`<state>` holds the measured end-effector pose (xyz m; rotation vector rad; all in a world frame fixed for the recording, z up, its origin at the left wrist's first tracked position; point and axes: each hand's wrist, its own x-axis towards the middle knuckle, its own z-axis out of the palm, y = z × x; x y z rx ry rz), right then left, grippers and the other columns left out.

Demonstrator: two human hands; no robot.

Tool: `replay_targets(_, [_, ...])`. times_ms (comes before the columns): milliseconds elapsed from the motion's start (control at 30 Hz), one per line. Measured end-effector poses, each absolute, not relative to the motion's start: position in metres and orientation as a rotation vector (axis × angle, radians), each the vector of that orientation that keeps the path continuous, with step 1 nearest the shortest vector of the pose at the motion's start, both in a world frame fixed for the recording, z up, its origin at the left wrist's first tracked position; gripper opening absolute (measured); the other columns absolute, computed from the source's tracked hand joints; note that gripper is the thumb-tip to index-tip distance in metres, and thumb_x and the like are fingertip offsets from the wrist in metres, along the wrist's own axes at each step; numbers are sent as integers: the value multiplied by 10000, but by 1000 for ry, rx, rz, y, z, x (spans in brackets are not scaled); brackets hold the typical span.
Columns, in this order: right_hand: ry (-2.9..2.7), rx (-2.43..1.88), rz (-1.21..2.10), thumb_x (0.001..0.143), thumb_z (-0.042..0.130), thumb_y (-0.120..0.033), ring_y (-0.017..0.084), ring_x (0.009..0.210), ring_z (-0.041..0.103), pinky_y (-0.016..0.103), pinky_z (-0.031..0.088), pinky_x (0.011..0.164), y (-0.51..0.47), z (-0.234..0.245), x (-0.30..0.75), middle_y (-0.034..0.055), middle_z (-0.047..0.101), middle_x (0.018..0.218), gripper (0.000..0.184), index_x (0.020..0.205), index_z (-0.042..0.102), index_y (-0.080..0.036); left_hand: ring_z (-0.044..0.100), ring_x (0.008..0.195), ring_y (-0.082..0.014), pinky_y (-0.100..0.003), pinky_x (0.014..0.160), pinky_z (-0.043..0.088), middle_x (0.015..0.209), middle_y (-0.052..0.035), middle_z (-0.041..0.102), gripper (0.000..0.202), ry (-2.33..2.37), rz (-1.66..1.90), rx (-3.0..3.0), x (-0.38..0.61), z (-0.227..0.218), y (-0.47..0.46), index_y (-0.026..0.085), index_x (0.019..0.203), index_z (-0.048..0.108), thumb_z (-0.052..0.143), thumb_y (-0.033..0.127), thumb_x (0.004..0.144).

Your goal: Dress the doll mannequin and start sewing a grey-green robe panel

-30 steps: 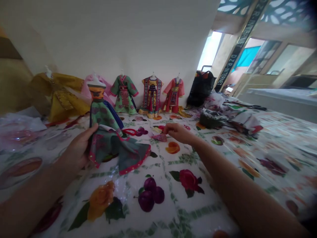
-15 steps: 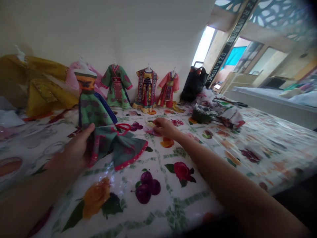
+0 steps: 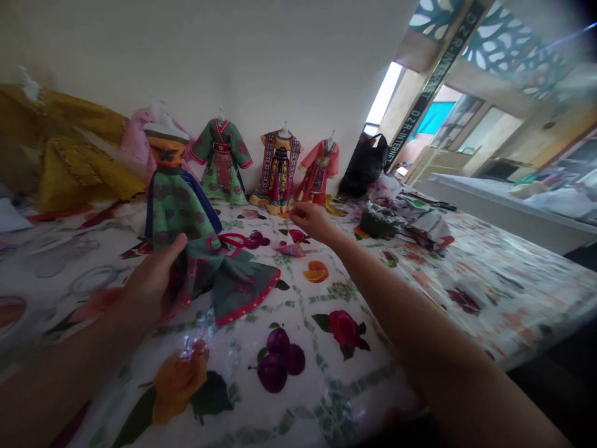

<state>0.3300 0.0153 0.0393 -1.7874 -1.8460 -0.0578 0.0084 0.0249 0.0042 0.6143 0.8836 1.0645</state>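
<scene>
My left hand (image 3: 161,270) is closed on a small green doll robe (image 3: 245,283) with pink trim, thumb on top, its flared parts spread over the flowered tablecloth. Behind the robe a red loop (image 3: 233,239), perhaps a scissor handle, shows in part. My right hand (image 3: 310,221) is raised a little above the cloth, fingertips pinched together. A thin pale line runs down from them, too faint to name. Below lies a small pinkish patterned piece (image 3: 291,250). Just beyond the left hand stands a green doll dress (image 3: 180,208) with an orange top and blue side.
Along the wall stand a green robe (image 3: 221,158), a patterned dress (image 3: 278,168) and a coral robe (image 3: 321,168) on small forms. Mustard clothing (image 3: 84,165) is at left. A black bag (image 3: 364,165) and a dark bowl (image 3: 380,221) beside crumpled cloth are at right.
My right hand has lifted up and away from the small pinkish piece, which now shows on the tablecloth. My left hand keeps hold of the green robe, barely shifting.
</scene>
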Motion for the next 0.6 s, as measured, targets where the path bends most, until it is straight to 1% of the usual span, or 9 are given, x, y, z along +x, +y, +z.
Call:
replay_targets(100, [-1777, -1725, -61, 827, 534, -228, 130, 640, 489, 259, 345, 620, 10, 51, 341, 8, 600, 702, 122, 742, 601, -171, 745, 618, -210, -329, 615, 647, 762, -81, 777, 211, 890, 1100, 703, 11, 6, 22, 135, 1051, 732, 607, 230, 911])
replay_targets(200, [-1693, -1671, -41, 809, 529, -245, 126, 627, 473, 260, 352, 605, 7, 55, 352, 1, 576, 685, 109, 738, 573, -174, 752, 638, -206, -325, 647, 649, 757, -72, 777, 197, 901, 1111, 698, 12, 8, 20, 142, 1038, 734, 599, 209, 911])
replay_targets(300, [-1555, -1546, 101, 778, 548, -258, 121, 605, 456, 260, 352, 580, 4, 56, 359, -13, 537, 656, 93, 720, 536, -185, 756, 655, -202, -314, 660, 647, 756, -69, 776, 191, 919, 1129, 711, 13, 9, 19, 140, 1025, 734, 591, 203, 916])
replay_targets(400, [-1457, -1433, 244, 771, 564, -264, 117, 606, 442, 258, 351, 571, -1, 59, 359, -21, 499, 651, 96, 720, 518, -197, 761, 683, -216, -338, 687, 649, 753, -75, 774, 198, 958, 1130, 703, 13, 11, 19, 124, 1020, 731, 581, 207, 921])
replay_targets(500, [-1412, -1372, 332, 785, 566, -265, 124, 634, 463, 259, 379, 586, -4, 62, 356, -15, 492, 674, 85, 746, 521, -205, 763, 708, -224, -349, 707, 650, 793, -86, 781, 223, 951, 1122, 706, 15, 14, 18, 119, 1050, 730, 562, 203, 931])
replay_targets(600, [-1352, -1342, 416, 766, 571, -248, 125, 658, 492, 265, 429, 627, -3, 61, 358, -12, 506, 696, 72, 742, 517, -206, 764, 709, -223, -341, 706, 650, 855, -97, 788, 237, 938, 1119, 714, 15, 14, 17, 129, 1066, 736, 554, 205, 934])
